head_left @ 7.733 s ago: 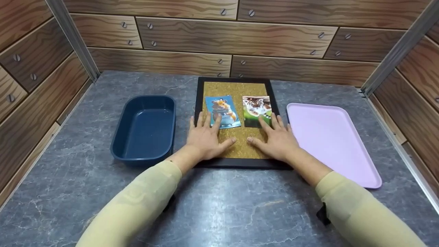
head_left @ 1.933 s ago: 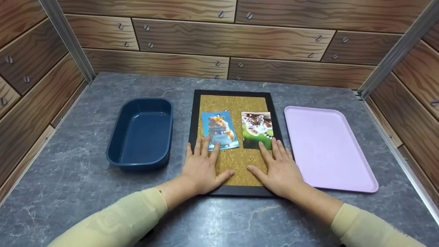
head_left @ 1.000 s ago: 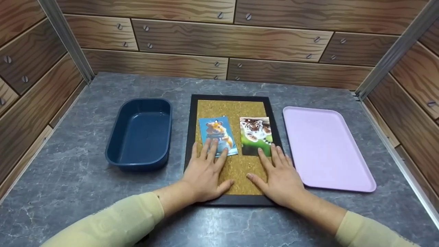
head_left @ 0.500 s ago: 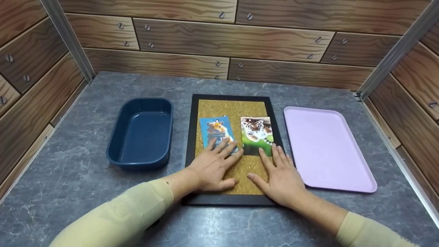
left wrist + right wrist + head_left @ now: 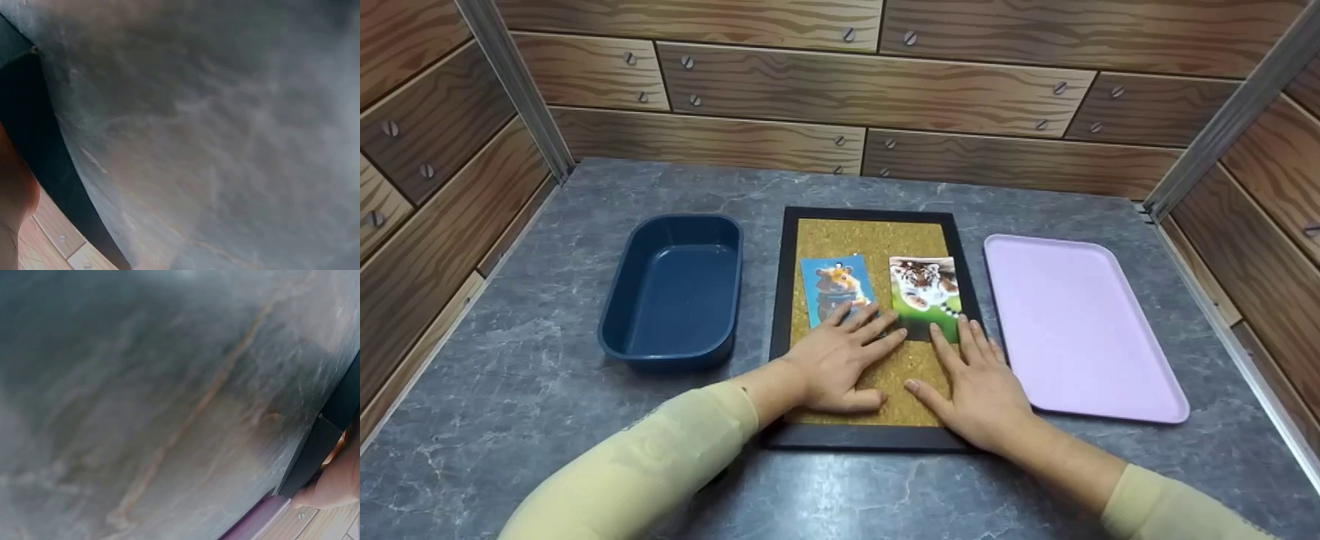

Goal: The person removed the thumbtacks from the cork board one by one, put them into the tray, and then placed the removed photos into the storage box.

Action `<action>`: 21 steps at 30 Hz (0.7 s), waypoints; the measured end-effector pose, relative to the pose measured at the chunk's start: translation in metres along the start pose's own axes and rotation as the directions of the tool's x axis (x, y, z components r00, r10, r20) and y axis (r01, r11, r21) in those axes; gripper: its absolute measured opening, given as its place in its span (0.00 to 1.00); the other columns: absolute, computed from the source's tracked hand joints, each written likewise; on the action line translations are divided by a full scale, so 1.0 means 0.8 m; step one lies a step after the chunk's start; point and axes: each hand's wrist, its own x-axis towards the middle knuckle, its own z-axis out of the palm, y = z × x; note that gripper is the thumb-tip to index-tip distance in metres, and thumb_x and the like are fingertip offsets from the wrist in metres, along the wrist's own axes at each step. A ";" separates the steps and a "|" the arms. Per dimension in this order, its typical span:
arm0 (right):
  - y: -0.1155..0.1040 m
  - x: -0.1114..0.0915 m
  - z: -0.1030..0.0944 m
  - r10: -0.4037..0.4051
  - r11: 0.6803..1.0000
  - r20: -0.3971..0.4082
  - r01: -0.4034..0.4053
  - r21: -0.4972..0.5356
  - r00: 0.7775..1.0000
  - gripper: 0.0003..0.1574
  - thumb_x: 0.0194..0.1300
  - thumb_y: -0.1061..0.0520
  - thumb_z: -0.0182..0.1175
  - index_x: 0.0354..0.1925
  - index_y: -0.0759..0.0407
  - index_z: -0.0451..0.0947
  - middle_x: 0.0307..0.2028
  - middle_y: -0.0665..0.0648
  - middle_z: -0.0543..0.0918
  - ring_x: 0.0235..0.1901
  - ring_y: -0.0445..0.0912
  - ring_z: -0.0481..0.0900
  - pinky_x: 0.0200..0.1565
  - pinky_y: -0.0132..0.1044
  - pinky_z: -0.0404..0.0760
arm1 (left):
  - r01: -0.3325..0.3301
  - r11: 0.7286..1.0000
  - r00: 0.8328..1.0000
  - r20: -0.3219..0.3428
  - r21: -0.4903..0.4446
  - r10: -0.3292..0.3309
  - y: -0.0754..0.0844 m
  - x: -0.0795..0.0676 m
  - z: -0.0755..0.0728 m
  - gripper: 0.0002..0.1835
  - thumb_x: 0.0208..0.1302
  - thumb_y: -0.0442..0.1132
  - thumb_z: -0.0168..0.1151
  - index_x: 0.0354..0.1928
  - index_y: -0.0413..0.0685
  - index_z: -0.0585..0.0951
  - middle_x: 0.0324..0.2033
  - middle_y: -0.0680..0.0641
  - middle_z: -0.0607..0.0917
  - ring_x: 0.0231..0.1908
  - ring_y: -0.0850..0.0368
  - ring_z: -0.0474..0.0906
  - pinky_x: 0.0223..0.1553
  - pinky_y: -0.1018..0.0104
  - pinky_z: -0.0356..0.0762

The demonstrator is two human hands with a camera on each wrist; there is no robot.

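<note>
A cork board (image 5: 877, 238) in a black frame lies flat on the grey table, carrying two pictures. My left hand (image 5: 840, 367), fingers extended and angled to the right, rests on the board and covers the lower part of the hamster picture (image 5: 831, 279). My right hand (image 5: 982, 394) lies with straight fingers over the board's lower right side, its fingertips at the bottom edge of the tiger picture (image 5: 922, 289). In the left wrist view the frame's dark edge (image 5: 53, 157) stands beside part of the hand; the right wrist view shows that edge (image 5: 312, 455) with a finger (image 5: 334, 484).
Left of the board stands a deep dark-blue bin (image 5: 671, 300) with nothing in it. A flat lilac tray (image 5: 1084, 330) lies on the right, near the right hand. Wood-patterned panels (image 5: 877, 90) wall off the back and sides of the marbled table (image 5: 510, 337).
Earlier the board slid toward me under both hands, the pictures with it. Over the last second my left hand has turned and shifted right across the hamster picture. The right hand has stayed put.
</note>
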 end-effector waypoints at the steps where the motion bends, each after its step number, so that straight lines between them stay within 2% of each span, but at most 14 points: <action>1: 0.000 0.000 0.000 -0.001 1.000 0.001 0.001 0.000 1.000 0.60 0.74 0.19 0.45 0.84 0.58 0.56 0.80 0.77 0.51 0.80 0.70 0.49 0.76 0.66 0.55 | -0.004 1.000 1.000 0.000 -0.007 0.004 -0.001 0.000 0.001 0.49 0.74 0.74 0.39 0.87 0.54 0.50 0.85 0.45 0.49 0.83 0.43 0.42 0.81 0.40 0.41; 15: 0.010 -0.001 -0.005 -0.020 0.999 0.006 0.020 0.041 1.000 0.61 0.73 0.19 0.49 0.84 0.58 0.55 0.81 0.75 0.51 0.80 0.70 0.49 0.77 0.64 0.55 | -0.010 0.999 0.999 0.044 -0.045 0.012 -0.003 0.004 0.006 0.49 0.75 0.74 0.36 0.87 0.55 0.47 0.85 0.51 0.47 0.84 0.45 0.39 0.81 0.44 0.38; 21: 0.017 -0.002 -0.017 -0.029 0.993 -0.006 0.030 0.114 1.000 0.59 0.74 0.22 0.53 0.84 0.57 0.55 0.81 0.74 0.54 0.79 0.69 0.54 0.73 0.67 0.62 | -0.012 0.999 0.999 0.050 -0.036 0.014 -0.004 0.003 0.006 0.49 0.75 0.75 0.36 0.87 0.55 0.47 0.85 0.51 0.47 0.84 0.46 0.39 0.81 0.44 0.37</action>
